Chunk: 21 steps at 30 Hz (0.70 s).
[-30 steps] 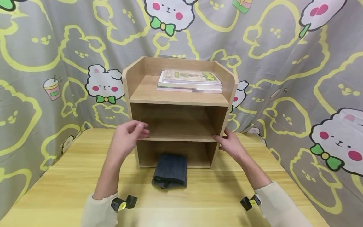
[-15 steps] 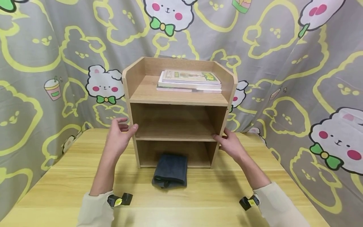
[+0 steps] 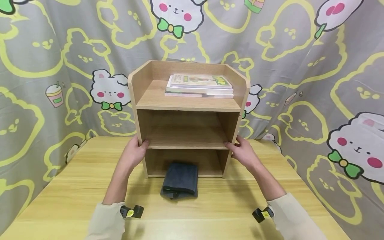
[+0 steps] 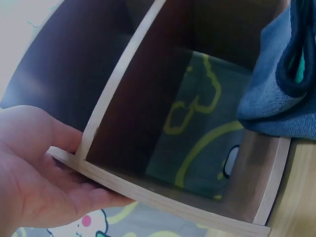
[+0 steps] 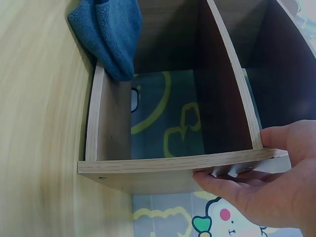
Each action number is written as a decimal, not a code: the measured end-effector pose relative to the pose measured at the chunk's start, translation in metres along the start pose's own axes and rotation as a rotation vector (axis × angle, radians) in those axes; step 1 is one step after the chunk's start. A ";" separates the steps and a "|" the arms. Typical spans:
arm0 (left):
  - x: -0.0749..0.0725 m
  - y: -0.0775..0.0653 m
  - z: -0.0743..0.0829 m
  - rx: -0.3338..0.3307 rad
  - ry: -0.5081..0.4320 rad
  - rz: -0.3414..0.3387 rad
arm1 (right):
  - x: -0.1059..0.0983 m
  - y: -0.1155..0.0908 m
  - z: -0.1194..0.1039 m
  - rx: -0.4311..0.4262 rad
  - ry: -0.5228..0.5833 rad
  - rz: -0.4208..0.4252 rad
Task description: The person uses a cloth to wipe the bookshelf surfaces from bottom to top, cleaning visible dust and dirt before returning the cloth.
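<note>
A light wooden shelf unit (image 3: 188, 106) with three levels stands upright on the table. My left hand (image 3: 134, 153) grips its left side panel at the middle board; in the left wrist view the thumb is inside and the fingers (image 4: 98, 195) lie along the outer face. On the opposite panel, at the same height, my right hand (image 3: 243, 154) grips with its thumb on the inner side and fingers outside. A folded dark blue cloth (image 3: 181, 180) lies partly in the lowest compartment, its front end out on the table. Several books (image 3: 199, 86) are stacked on the top level.
The wooden table (image 3: 210, 213) runs around the unit on both sides and in front. A grey curtain (image 3: 300, 83) with yellow outlines and white cartoon animals hangs behind and at both sides. Each sleeve cuff carries a small black camera (image 3: 138, 211).
My left hand has drawn back from in front of the unit, opened out beside it, then closed around its left panel. The right hand keeps its hold; the unit, books and cloth stay put.
</note>
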State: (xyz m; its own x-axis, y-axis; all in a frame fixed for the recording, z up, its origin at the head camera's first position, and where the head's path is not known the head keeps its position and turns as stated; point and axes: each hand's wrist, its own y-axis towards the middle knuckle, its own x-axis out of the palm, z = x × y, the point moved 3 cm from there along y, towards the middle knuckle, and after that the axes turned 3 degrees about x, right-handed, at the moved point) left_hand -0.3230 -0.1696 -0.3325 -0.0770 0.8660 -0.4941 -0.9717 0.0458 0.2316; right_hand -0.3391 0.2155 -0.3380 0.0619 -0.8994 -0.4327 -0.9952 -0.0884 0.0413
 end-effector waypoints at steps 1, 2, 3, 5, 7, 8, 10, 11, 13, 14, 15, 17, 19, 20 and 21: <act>0.000 0.000 -0.001 0.000 0.010 0.005 | 0.000 0.000 0.000 0.001 0.000 0.001; 0.000 0.000 -0.001 0.001 0.026 0.013 | 0.001 0.000 0.000 0.000 0.001 0.001; -0.001 0.000 -0.002 0.003 0.042 0.018 | 0.001 0.000 0.000 0.000 0.002 0.001; -0.002 -0.001 -0.002 0.008 0.068 0.021 | 0.002 0.000 0.000 -0.003 0.007 0.003; -0.002 -0.001 -0.001 0.017 0.087 0.021 | 0.002 0.000 0.000 -0.003 0.011 0.009; -0.002 -0.001 -0.001 0.020 0.092 0.020 | 0.001 -0.001 0.001 -0.002 0.010 0.014; -0.002 -0.002 -0.001 0.027 0.094 0.021 | 0.001 -0.001 0.002 -0.004 -0.003 0.027; -0.002 -0.002 -0.001 0.030 0.092 0.019 | 0.001 -0.001 0.002 -0.006 -0.021 0.035; -0.001 -0.001 -0.001 0.037 0.095 0.016 | -0.001 -0.002 0.000 -0.020 -0.097 0.057; -0.001 -0.001 -0.001 0.039 0.095 0.016 | -0.002 -0.002 -0.002 -0.027 -0.146 0.066; 0.000 0.000 -0.001 0.041 0.095 0.014 | -0.003 -0.003 -0.005 -0.035 -0.202 0.074; 0.000 -0.001 -0.001 0.042 0.095 0.008 | -0.005 -0.004 -0.012 -0.059 -0.351 0.085; -0.001 -0.001 -0.001 0.039 0.094 0.008 | -0.006 -0.005 -0.019 -0.070 -0.500 0.080; -0.002 -0.001 -0.001 0.039 0.093 0.008 | -0.005 -0.006 -0.023 -0.075 -0.568 0.078; -0.002 -0.002 -0.002 0.037 0.093 0.009 | -0.004 -0.008 -0.027 -0.079 -0.642 0.080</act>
State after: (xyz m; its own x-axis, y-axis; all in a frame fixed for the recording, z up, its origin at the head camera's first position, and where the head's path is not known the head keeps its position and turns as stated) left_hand -0.3216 -0.1724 -0.3331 -0.1072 0.8167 -0.5670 -0.9621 0.0586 0.2665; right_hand -0.3297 0.2084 -0.3120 -0.0940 -0.4723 -0.8764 -0.9848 -0.0850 0.1514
